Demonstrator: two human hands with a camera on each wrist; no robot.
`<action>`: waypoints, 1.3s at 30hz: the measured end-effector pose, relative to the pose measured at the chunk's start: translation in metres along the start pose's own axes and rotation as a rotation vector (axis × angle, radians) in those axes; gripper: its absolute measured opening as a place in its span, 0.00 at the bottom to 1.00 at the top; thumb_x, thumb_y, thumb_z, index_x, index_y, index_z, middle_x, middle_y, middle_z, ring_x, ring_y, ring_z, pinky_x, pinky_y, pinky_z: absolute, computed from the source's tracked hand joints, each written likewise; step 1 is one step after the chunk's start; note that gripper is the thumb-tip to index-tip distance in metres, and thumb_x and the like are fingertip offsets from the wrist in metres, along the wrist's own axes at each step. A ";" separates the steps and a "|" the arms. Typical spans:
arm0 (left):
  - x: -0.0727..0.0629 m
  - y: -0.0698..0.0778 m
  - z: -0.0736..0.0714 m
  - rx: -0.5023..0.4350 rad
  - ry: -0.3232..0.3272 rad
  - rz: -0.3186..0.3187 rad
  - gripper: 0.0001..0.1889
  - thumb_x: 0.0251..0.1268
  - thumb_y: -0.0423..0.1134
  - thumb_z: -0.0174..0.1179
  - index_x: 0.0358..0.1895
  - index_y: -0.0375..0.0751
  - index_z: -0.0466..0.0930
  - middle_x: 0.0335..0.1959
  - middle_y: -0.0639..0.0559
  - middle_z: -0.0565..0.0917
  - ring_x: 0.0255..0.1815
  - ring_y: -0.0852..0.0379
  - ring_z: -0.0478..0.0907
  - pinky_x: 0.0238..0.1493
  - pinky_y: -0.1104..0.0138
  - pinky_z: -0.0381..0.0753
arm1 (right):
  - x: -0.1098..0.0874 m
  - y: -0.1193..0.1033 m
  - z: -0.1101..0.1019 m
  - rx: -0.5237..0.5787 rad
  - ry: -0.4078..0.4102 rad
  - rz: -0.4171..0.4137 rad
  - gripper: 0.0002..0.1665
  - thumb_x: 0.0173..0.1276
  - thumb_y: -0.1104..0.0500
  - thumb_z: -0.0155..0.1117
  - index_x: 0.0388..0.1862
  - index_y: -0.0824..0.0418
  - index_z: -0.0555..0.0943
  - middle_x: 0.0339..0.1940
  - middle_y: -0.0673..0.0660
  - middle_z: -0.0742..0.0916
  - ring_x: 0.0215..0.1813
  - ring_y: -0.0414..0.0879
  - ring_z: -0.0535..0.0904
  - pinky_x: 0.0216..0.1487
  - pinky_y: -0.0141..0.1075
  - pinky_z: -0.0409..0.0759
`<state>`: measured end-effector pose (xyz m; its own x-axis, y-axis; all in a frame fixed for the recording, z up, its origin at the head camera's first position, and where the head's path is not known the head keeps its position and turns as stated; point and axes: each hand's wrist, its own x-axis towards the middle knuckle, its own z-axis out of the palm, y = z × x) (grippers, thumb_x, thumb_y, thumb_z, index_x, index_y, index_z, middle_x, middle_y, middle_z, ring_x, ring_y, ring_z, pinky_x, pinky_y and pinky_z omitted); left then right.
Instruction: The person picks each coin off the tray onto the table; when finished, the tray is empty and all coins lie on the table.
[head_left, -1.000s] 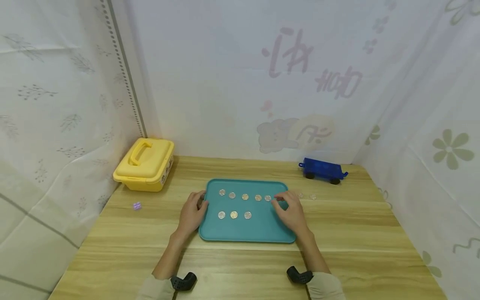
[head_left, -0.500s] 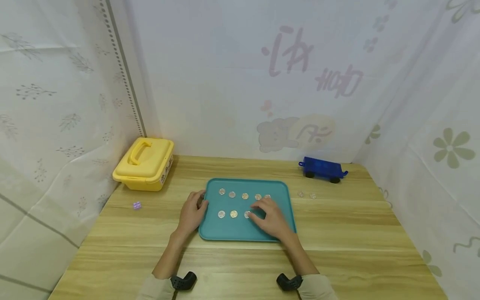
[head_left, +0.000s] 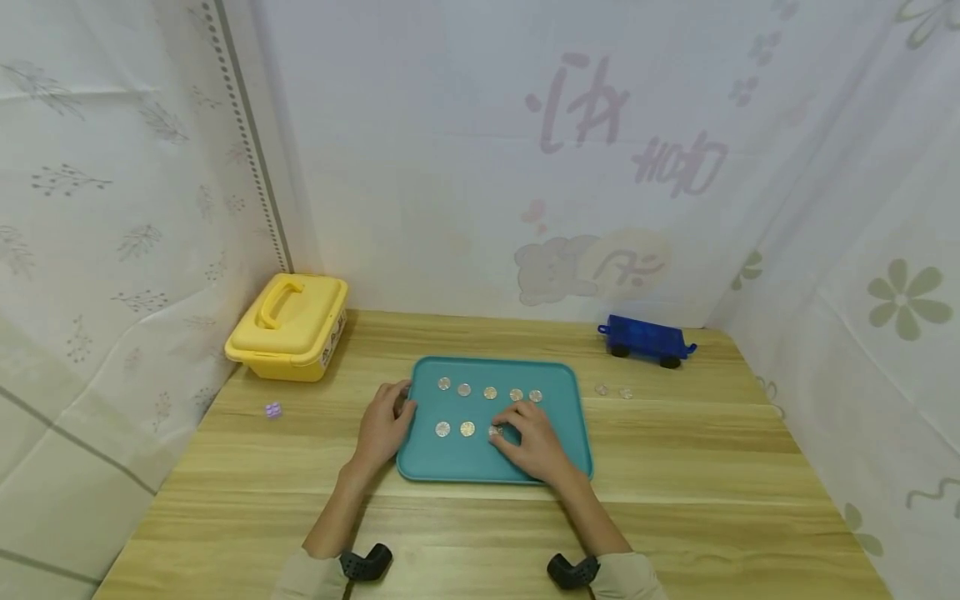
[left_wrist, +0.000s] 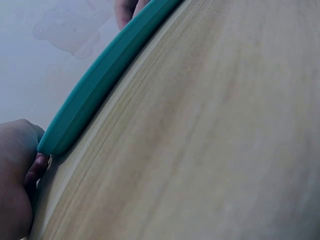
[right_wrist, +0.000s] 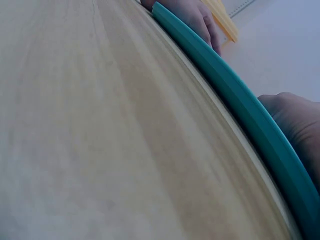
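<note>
A teal tray (head_left: 465, 461) lies on the table with two rows of small round coins on it. My left hand (head_left: 385, 427) grips the tray's left edge, thumb at the rim; the left wrist view shows the hand (left_wrist: 17, 175) around the tray's corner. Over the tray, my right hand (head_left: 534, 443) has thumb and forefinger at the right-hand coin (head_left: 494, 431) of the lower row, seemingly pinching it; the fingertips partly hide it. Left of it lie a golden coin (head_left: 467, 429) and a silvery coin (head_left: 442, 429). The upper row holds several more, ending in a silvery coin (head_left: 536, 396).
Right of the tray, two clear-looking discs (head_left: 626, 393) lie on the wooden table (head_left: 697, 467). Behind them stands a blue toy wagon (head_left: 647, 340). A yellow lidded box (head_left: 288, 329) is at the back left, with a small purple block (head_left: 273, 410) before it.
My right hand has moved left and nearer, from the end of the upper row to the lower row's right-hand coin, its fingertips closing in. The left hand has stayed at the tray.
</note>
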<state>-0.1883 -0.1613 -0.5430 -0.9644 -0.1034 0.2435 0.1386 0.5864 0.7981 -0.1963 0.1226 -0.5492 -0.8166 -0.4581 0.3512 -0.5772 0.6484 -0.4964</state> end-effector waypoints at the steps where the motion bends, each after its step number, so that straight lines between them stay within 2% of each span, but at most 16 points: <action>1: 0.000 0.000 0.000 -0.002 -0.001 -0.001 0.21 0.69 0.34 0.60 0.64 0.32 0.76 0.46 0.41 0.79 0.33 0.56 0.69 0.34 0.68 0.68 | 0.000 -0.001 0.000 0.001 -0.001 0.003 0.11 0.64 0.50 0.72 0.43 0.51 0.86 0.44 0.48 0.83 0.52 0.47 0.76 0.61 0.50 0.72; 4: 0.000 0.001 0.000 -0.001 -0.001 -0.006 0.21 0.69 0.34 0.60 0.64 0.33 0.76 0.46 0.41 0.79 0.33 0.56 0.69 0.34 0.67 0.68 | 0.001 -0.004 -0.003 0.022 -0.019 0.025 0.11 0.64 0.51 0.72 0.43 0.52 0.85 0.44 0.49 0.82 0.52 0.47 0.75 0.60 0.51 0.71; 13: 0.000 0.002 0.000 0.004 -0.002 -0.010 0.21 0.70 0.34 0.60 0.64 0.33 0.76 0.46 0.41 0.78 0.33 0.56 0.69 0.34 0.67 0.68 | 0.006 -0.006 -0.010 0.106 -0.130 0.124 0.11 0.65 0.51 0.70 0.43 0.54 0.82 0.39 0.48 0.80 0.44 0.42 0.70 0.54 0.46 0.67; 22: -0.001 0.001 0.000 0.004 -0.001 -0.010 0.21 0.70 0.34 0.60 0.64 0.33 0.76 0.46 0.41 0.79 0.33 0.55 0.69 0.35 0.67 0.68 | 0.003 -0.002 -0.006 0.099 -0.076 0.086 0.07 0.64 0.58 0.67 0.41 0.53 0.82 0.36 0.47 0.78 0.43 0.41 0.70 0.51 0.43 0.67; 29: -0.001 0.002 0.000 0.002 0.000 -0.011 0.21 0.69 0.34 0.60 0.64 0.33 0.76 0.46 0.41 0.79 0.33 0.55 0.69 0.35 0.67 0.68 | 0.006 -0.004 -0.006 0.062 -0.107 0.140 0.09 0.58 0.56 0.65 0.39 0.51 0.79 0.34 0.44 0.76 0.40 0.39 0.67 0.50 0.40 0.66; 32: -0.001 0.002 0.000 0.005 0.001 -0.007 0.21 0.69 0.34 0.60 0.64 0.32 0.76 0.46 0.41 0.79 0.32 0.56 0.69 0.35 0.67 0.68 | 0.006 -0.004 -0.005 0.077 -0.072 0.120 0.10 0.56 0.58 0.65 0.38 0.50 0.78 0.33 0.44 0.77 0.38 0.38 0.69 0.50 0.40 0.66; 39: -0.001 0.001 0.000 -0.001 0.000 -0.008 0.21 0.69 0.33 0.60 0.64 0.33 0.76 0.46 0.41 0.79 0.32 0.56 0.69 0.34 0.68 0.67 | 0.003 -0.001 0.000 0.059 0.035 -0.021 0.12 0.57 0.62 0.63 0.40 0.50 0.81 0.31 0.43 0.80 0.34 0.36 0.70 0.44 0.37 0.66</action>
<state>-0.1874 -0.1609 -0.5424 -0.9654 -0.1086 0.2373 0.1310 0.5849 0.8005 -0.1984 0.1202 -0.5480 -0.8045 -0.4487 0.3892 -0.5939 0.6014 -0.5344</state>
